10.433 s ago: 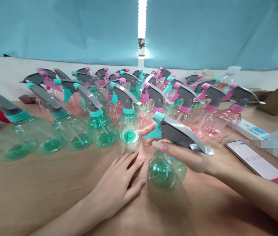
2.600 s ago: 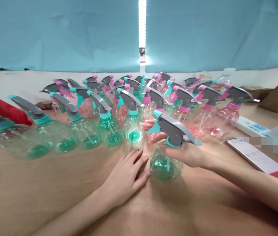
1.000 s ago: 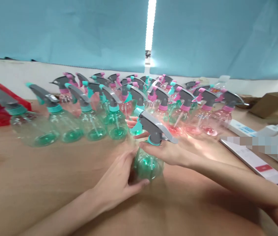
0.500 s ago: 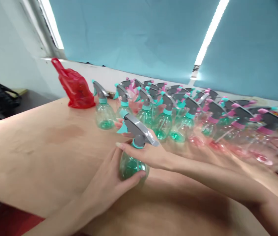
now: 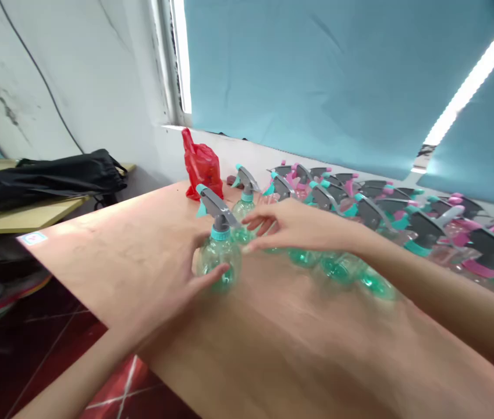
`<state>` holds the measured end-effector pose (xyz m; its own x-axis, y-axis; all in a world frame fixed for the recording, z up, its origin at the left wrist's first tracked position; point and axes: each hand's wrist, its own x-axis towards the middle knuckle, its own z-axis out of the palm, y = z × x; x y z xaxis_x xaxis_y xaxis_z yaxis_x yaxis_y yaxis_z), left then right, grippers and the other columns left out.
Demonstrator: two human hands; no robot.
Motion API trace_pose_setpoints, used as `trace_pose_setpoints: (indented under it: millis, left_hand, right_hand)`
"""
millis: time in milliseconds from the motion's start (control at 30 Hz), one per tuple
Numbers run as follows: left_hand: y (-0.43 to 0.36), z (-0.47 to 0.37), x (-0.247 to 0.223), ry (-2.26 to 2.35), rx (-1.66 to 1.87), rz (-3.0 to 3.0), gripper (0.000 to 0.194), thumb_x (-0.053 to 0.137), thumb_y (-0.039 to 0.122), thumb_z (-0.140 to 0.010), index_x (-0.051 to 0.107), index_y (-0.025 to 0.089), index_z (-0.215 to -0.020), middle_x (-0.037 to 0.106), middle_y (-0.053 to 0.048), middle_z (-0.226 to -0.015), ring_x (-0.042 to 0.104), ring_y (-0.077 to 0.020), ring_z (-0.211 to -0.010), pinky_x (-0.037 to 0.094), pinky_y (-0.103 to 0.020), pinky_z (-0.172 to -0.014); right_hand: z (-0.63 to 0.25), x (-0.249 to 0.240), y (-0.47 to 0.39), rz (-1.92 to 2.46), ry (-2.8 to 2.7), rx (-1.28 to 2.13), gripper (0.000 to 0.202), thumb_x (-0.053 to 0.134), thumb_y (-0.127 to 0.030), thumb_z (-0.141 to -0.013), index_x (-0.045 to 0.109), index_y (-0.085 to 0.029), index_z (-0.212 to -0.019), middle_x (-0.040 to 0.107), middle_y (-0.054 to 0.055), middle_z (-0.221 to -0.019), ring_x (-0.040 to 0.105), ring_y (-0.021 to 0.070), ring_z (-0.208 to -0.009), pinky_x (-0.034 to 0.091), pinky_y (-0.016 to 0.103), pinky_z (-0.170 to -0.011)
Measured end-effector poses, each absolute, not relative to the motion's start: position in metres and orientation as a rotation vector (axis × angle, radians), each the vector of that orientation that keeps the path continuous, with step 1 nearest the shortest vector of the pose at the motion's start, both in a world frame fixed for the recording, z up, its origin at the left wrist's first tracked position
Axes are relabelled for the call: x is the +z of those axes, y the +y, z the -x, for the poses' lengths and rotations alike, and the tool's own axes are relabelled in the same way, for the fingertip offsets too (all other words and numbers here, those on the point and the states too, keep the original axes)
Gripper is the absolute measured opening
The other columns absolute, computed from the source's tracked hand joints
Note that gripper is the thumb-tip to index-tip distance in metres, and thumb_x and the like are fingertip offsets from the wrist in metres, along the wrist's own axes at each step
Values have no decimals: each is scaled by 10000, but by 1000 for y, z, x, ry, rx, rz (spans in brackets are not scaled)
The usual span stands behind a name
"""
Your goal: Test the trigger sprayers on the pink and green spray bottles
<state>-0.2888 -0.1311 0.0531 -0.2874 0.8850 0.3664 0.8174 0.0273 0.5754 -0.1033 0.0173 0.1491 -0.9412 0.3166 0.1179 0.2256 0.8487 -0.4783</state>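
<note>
A clear spray bottle [image 5: 221,253] with a green base, a turquoise collar and a grey trigger head stands upright near the table's left side. My left hand [image 5: 189,276] is wrapped around its body, the thumb across the front. Just right of the bottle's neck hovers my right hand [image 5: 288,224], empty, with loosely bent fingers and the thumb apart from them. Behind, another turquoise-trimmed spray bottle [image 5: 247,195] stands partly hidden by the right hand. Several more spray bottles [image 5: 343,266] with turquoise or pink trim crowd the right side, partly covered by my right arm.
A red plastic bag [image 5: 203,169] sits at the table's far corner by the wall. Left of the table [image 5: 133,244], a black bag [image 5: 54,180] lies on another wooden surface [image 5: 39,216]. A person's shoe [image 5: 13,294] shows below it. A blue covering [image 5: 294,75] spans the window.
My right hand has come off the bottle's neck and now stays beside it. The left hand still grips the bottle, now nearer the row's left end. The view has swung left.
</note>
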Motion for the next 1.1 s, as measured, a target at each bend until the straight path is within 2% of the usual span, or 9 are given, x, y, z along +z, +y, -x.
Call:
trace_pose_setpoints:
  millis: [100,200,300,367,467,567,800,967,1100]
  left_hand:
    - [-115,314,53,2249,1195,-1774,515,594,583,-831,534,239,-1209,616,-63,-1227,567,-321,-1143,446,-451,-957]
    - [-94,339,51,2359,1194,-1779,559,611,591,-795,558,204,-1194,601,-99,-1213,578,-322,-1106,452,-447,-935]
    - [-72,359,52,2397,1205,-1764,579,634,571,-778,567,175,-1194,604,-119,-1171,579,-323,-1091,450,-449,-928]
    - [-58,368,53,2402,1215,-1752,558,641,556,-777,574,177,-1181,604,-119,-1173,586,-319,-1079,454,-445,-919]
    - [-39,376,52,2378,1252,-1734,556,671,515,-770,563,172,-1194,615,-118,-1191,597,-317,-1071,467,-436,-904]
    - [-25,377,48,2341,1331,-1699,553,653,485,-804,527,155,-1230,612,-131,-1232,605,-301,-1074,489,-412,-881]
    - [-15,371,44,2300,1400,-1655,561,664,473,-813,508,140,-1237,608,-145,-1253,588,-315,-1129,494,-419,-885]
    - [-17,369,48,2316,1363,-1671,598,681,478,-803,500,132,-1256,602,-153,-1262,566,-323,-1165,457,-435,-941]
    - [-34,364,51,2378,1390,-1662,713,674,506,-799,431,103,-1334,511,-213,-1345,469,-358,-1260,369,-496,-1022]
  right_hand:
    - [115,166,28,478,-2657,552,294,655,-334,-818,684,-176,-1064,732,67,-1004,676,200,-915,517,330,-790]
    - [137,172,43,416,-2485,316,227,619,-299,-839,691,-131,-974,733,88,-961,668,206,-885,499,337,-784]
    - [161,171,61,526,-2444,8,314,588,-258,-858,641,-72,-1105,686,149,-1114,625,257,-1033,457,376,-901]
    - [173,170,70,645,-2444,-78,395,584,-255,-857,591,-25,-1178,637,207,-1200,581,304,-1121,433,401,-941]
    - [184,167,80,739,-2453,-59,482,587,-278,-851,538,31,-1218,643,271,-1136,593,356,-1091,455,444,-897]
    - [188,164,87,783,-2484,-31,508,582,-294,-857,524,47,-1228,667,277,-1046,627,361,-1024,484,445,-839]
    - [197,156,96,816,-2582,-14,290,582,-242,-891,638,-40,-1092,683,207,-1016,640,293,-1007,504,403,-848]
    - [199,155,94,874,-2597,12,344,581,-332,-918,560,-161,-1217,590,94,-1223,621,211,-1020,532,422,-849]
    - [195,159,85,851,-2604,44,353,585,-333,-916,556,-161,-1223,589,92,-1224,620,214,-1022,533,427,-848]
